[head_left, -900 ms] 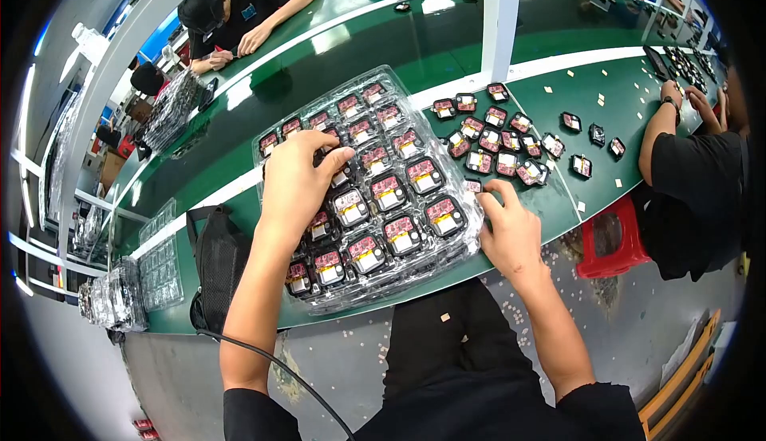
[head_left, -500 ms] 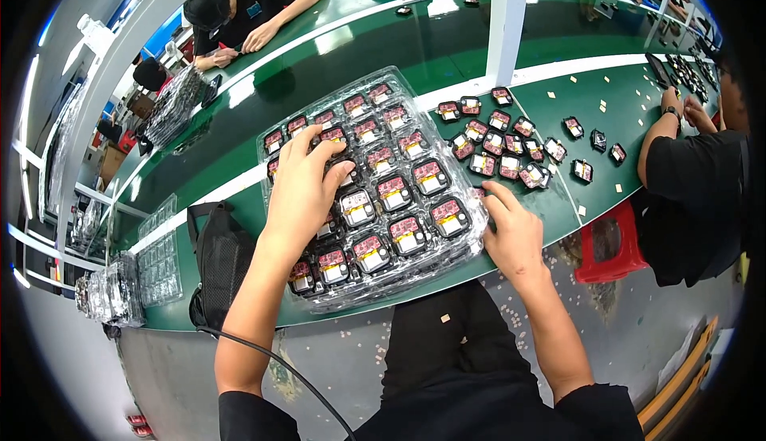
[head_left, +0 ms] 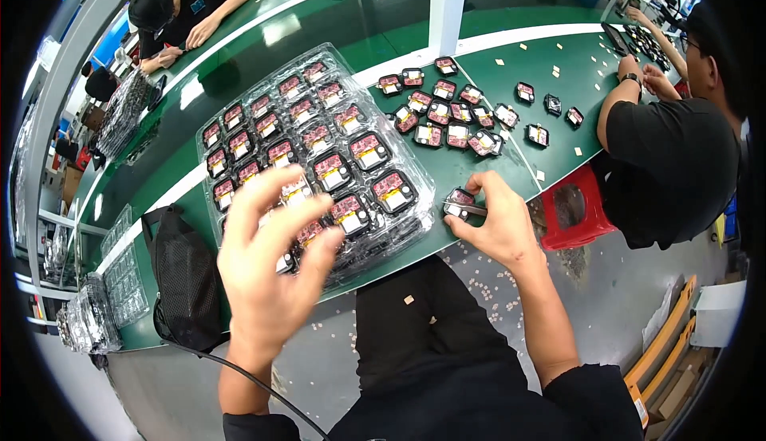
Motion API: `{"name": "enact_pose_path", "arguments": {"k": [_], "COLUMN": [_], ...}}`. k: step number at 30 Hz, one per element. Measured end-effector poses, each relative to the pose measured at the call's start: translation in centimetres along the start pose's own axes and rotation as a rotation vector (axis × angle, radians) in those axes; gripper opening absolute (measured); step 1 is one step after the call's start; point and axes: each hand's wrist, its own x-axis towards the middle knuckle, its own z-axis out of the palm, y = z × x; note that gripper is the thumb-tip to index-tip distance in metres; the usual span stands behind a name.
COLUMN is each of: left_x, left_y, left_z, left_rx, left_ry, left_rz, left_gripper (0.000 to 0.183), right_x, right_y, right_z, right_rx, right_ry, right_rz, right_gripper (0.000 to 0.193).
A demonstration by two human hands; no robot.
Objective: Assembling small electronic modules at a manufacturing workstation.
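Note:
My left hand (head_left: pixel 275 269), partly blurred, hovers over the near left part of a clear plastic tray stack (head_left: pixel 419 194) with its fingers spread and nothing in them. Rows of small square electronic modules (head_left: pixel 369 152) fill the top tray, each a black casing with a red circuit board, a white label and a yellow strip. Some are hidden behind that hand. Beside the tray's right edge, my right hand (head_left: pixel 504 230) grips one similar module (head_left: pixel 459 199) between thumb and fingers, low over the bench. A thin grey strip lies across this module; I cannot tell what it is.
Loose modules (head_left: pixel 440 112) lie clustered on the green bench (head_left: pixel 511 171) beyond my right hand. A black mesh bag (head_left: pixel 187 277) and empty clear trays (head_left: pixel 126 281) are at left. A white post (head_left: pixel 447 10) rises behind. Co-workers sit far left and at right, near a red stool (head_left: pixel 576 210).
The view has shifted, so the bench appears farther left. My left hand has lifted off the modules and drawn nearer to me. The module in my right hand now shows clearly.

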Motion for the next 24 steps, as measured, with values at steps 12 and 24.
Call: {"name": "enact_pose_path", "arguments": {"k": [12,24], "left_x": [-9.0,-11.5], "left_y": [5.6,5.9], "left_z": [7.3,6.9], "left_rx": [-0.442,-1.320], "left_ry": [0.060,0.229], "left_rz": [-0.070,-0.537], "left_gripper": [0.052,0.065], "right_x": [-8.0,-6.6], "right_y": [-7.1,-7.4], "right_z": [0.4,0.1], "right_rx": [0.924,0.396], "right_ry": [-0.067,-0.020], "right_rz": [-0.028,-0.322], "right_gripper": [0.047,0.029]}}
